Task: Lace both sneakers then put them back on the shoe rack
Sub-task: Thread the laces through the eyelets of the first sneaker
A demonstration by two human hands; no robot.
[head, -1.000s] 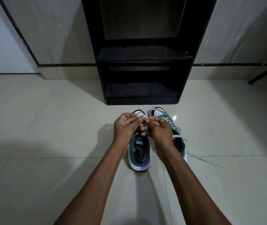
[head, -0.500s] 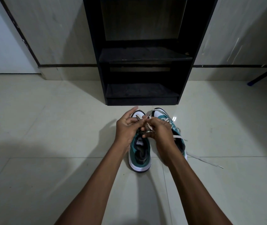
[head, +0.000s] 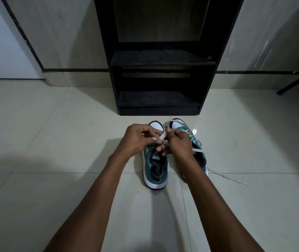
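Glossy pale tile floor [head: 54,179], dim room. Black shoe rack [head: 159,57] against wall. Left hand [head: 137,139] and right hand [head: 179,142] pinch white lace [head: 163,136] over left sneaker [head: 156,170]; exact grip apparently fingertip, partly hidden.

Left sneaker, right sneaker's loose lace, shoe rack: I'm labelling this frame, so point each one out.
left sneaker [head: 156,171], head view, on its dark inner lining.
loose lace [head: 230,178], head view, on the strand trailing across the floor.
shoe rack [head: 158,99], head view, on its bottom shelf.

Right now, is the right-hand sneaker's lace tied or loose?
Loose. The right sneaker's lace trails untied across the floor, while both hands work on the left sneaker.
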